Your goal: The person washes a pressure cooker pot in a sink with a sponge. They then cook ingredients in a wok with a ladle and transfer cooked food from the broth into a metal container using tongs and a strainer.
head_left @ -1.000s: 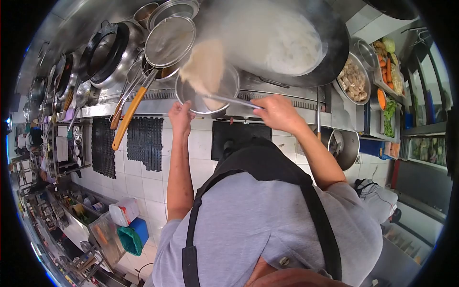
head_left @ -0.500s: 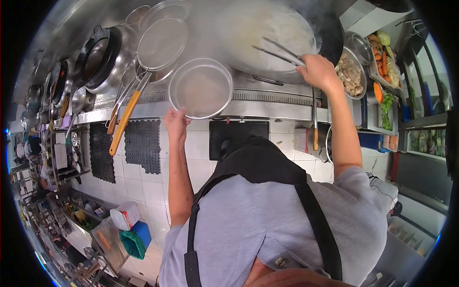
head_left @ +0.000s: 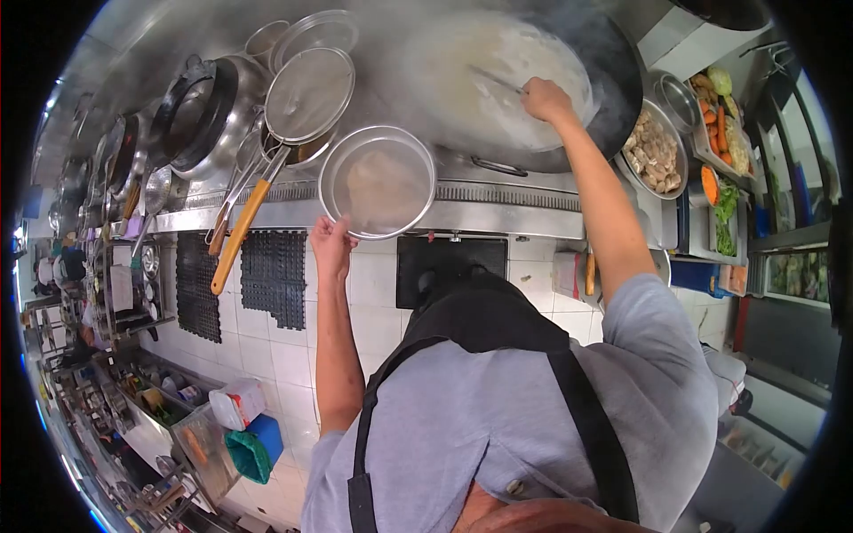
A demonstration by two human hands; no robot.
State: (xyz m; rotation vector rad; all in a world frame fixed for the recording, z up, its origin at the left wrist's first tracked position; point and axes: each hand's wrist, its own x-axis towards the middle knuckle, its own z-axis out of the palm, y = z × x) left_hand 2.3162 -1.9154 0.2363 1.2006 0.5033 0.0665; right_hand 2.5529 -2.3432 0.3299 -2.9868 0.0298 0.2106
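Observation:
My left hand [head_left: 331, 244] pinches the near rim of a round metal bowl [head_left: 418, 222] at the stove's front edge. Inside the bowl lies a pale beige mass [head_left: 384, 189], its kind blurred by steam. My right hand [head_left: 545, 99] is closed around metal tongs [head_left: 496, 80], reaching over a large wok [head_left: 613, 102]. The tongs' tips point down into the pale, frothy liquid [head_left: 498, 53] that fills it, and steam partly veils them.
Left of the bowl, a wire strainer [head_left: 311, 93] with a wooden handle [head_left: 240, 235] juts past the counter edge. Stacked pots [head_left: 222, 107] stand farther left. A bowl of meat pieces [head_left: 655, 151] and a vegetable tray [head_left: 721, 124] sit right of the wok. Steam rises at the back.
My right hand has moved forward and left with the tongs, farther over the wok. The beige mass in the bowl shows more clearly. My left hand stays on the bowl's rim.

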